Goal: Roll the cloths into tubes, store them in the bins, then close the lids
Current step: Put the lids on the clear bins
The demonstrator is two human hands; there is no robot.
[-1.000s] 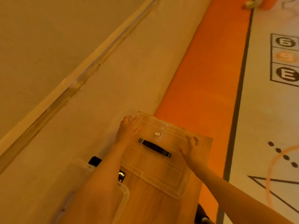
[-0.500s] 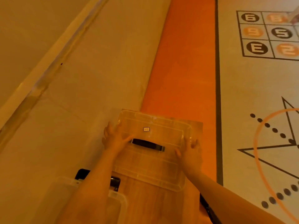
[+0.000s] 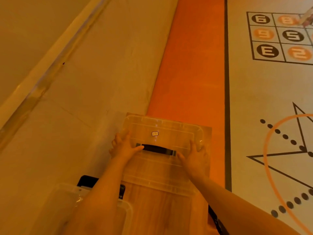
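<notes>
Both hands' grip – left hand (image 3: pixel 122 147), right hand (image 3: pixel 194 156) – clear lidded bin (image 3: pixel 160 160), black handle (image 3: pixel 157 149)

You are looking down at a clear plastic bin (image 3: pixel 162 155) with its lid (image 3: pixel 160 133) lying flat on top. The lid is see-through, ribbed round the rim, with a small label near the far edge and a dark handle (image 3: pixel 157 149) running across its middle. The bin stands at the far end of a wooden board, close to its far edge. A second clear bin (image 3: pixel 72 206) sits at the lower left, near you, partly hidden by your forearm. You cannot tell what either bin holds; no cloth shows plainly.
</notes>
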